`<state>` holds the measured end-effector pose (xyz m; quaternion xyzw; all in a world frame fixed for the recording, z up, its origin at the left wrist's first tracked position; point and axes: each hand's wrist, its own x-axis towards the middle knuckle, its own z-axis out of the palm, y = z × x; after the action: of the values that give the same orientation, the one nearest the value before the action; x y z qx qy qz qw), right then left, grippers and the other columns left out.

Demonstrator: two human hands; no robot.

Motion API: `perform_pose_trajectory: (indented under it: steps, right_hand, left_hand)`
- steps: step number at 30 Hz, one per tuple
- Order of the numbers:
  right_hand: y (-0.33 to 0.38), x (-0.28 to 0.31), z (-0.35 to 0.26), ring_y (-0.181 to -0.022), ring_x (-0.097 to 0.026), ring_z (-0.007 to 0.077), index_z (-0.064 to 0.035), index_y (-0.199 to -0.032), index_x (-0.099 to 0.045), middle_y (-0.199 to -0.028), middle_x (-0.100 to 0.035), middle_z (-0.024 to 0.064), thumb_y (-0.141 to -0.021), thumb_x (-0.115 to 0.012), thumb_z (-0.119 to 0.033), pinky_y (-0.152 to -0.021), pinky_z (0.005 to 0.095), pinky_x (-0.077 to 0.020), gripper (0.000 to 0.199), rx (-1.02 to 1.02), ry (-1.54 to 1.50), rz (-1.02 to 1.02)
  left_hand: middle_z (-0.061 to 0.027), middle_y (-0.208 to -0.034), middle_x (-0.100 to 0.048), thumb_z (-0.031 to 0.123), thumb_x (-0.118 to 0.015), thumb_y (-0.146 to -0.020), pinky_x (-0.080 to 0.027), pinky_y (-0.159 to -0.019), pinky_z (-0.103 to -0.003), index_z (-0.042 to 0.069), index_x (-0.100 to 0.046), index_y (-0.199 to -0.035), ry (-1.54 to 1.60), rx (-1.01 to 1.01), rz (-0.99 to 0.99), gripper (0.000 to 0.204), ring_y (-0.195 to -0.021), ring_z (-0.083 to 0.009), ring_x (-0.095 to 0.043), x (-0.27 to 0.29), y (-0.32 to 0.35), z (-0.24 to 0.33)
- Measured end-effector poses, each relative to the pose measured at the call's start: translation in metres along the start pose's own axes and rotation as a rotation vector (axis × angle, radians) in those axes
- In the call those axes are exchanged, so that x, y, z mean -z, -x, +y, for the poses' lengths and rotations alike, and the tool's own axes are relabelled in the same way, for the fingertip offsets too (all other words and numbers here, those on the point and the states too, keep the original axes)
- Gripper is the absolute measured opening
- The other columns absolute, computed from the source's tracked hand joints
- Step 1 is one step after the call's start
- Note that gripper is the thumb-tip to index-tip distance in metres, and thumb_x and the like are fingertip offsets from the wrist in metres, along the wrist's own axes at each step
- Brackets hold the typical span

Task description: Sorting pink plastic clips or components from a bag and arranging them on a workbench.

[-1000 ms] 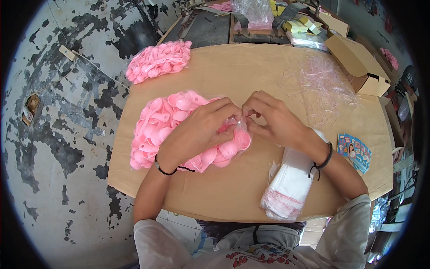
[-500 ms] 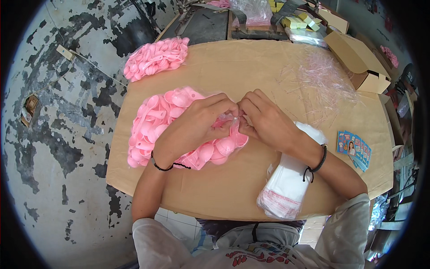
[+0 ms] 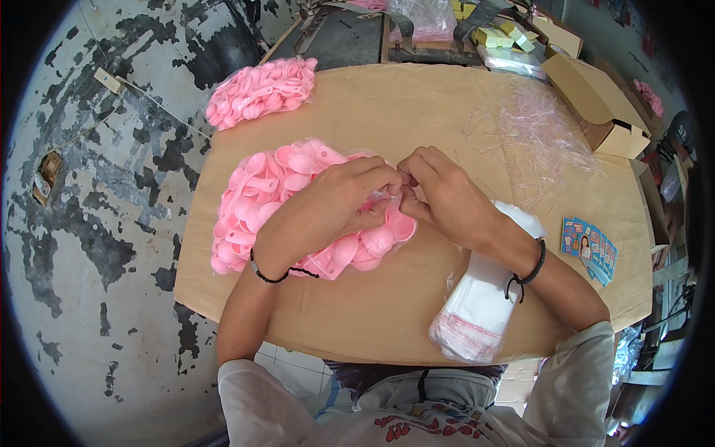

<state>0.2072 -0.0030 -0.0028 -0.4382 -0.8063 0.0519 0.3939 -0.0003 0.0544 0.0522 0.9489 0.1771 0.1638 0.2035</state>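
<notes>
A large clear bag (image 3: 261, 190) of pink plastic spoons is set on a table (image 3: 357, 320) covered in brown paper, left of centre, with its long axis running roughly from left to right. Its bulk lies to the left of both hands, and the left hand (image 3: 354, 192) is the nearer one, laid over the bag's right part with its forearm crossing the near side. The bag's right end is brought up to the gap between the hands, where thin film is pinched by the closed fingertips of the left hand and, just beside them, by those of the right hand (image 3: 450, 192); the exact fold that is gripped is hidden by the fingers. A pack of white sleeves (image 3: 474, 305) is partly covered by the right forearm. A smaller bag of pink spoons (image 3: 262, 93) is placed at the far left, thin clear strips (image 3: 540, 134) are scattered at the far right, and blue cards (image 3: 590, 249) are fanned near the right edge. Compared with the frame from one second ago, the right thumb is drawn in closer to the fingers and less film is seen between the hands; otherwise the arrangement is almost unchanged, with the bag left in its place.
</notes>
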Motion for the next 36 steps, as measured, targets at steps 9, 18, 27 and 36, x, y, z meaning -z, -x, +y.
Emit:
perform_pose_trajectory:
  steps: [9, 18, 27, 36]
  right_hand:
    - [-0.007, 0.010, -0.010, -0.091, -0.063, 0.0289, 0.0046, -0.099, -0.058, -0.097, -0.060, 0.0168, -0.087, -0.066, -0.005, -0.076, 0.0371, -0.0526, 0.017, -0.443, -0.309, -0.166]
    - [-0.002, 0.018, 0.011, -0.087, -0.061, 0.0292, -0.0032, -0.096, -0.063, -0.092, -0.061, 0.0099, -0.083, -0.071, -0.006, -0.075, 0.0381, -0.0537, 0.015, 0.218, 0.003, 0.019]
    - [0.001, 0.007, -0.003, -0.083, -0.063, 0.0320, -0.0012, -0.095, -0.056, -0.091, -0.062, 0.0151, -0.079, -0.073, -0.004, -0.072, 0.0394, -0.0538, 0.023, -0.020, -0.017, 0.034]
    - [-0.005, 0.006, -0.008, -0.070, -0.069, 0.0364, 0.0045, -0.098, -0.053, -0.079, -0.067, 0.0209, -0.087, -0.066, -0.010, -0.066, 0.0411, -0.0537, 0.022, -0.359, -0.247, -0.062]
  left_hand:
    - [-0.0115, -0.110, -0.062, 0.003, -0.070, -0.079, -0.051, -0.084, -0.036, 0.004, -0.061, -0.112, 0.006, 0.010, 0.001, 0.035, -0.094, -0.0302, -0.063, 0.000, 0.002, -0.002]
    - [-0.0100, -0.104, -0.063, -0.001, -0.072, -0.077, -0.051, -0.080, -0.035, 0.003, -0.058, -0.105, 0.061, -0.027, 0.038, 0.032, -0.089, -0.0285, -0.064, -0.001, 0.002, -0.006]
    - [-0.0108, -0.103, -0.064, 0.000, -0.071, -0.078, -0.052, -0.080, -0.036, 0.005, -0.061, -0.115, 0.054, 0.001, 0.011, 0.039, -0.089, -0.0289, -0.064, 0.002, -0.002, -0.003]
    - [-0.0113, -0.101, -0.063, 0.000, -0.071, -0.077, -0.052, -0.079, -0.036, 0.004, -0.061, -0.113, 0.059, -0.025, 0.042, 0.037, -0.088, -0.0298, -0.065, -0.005, -0.001, -0.006]
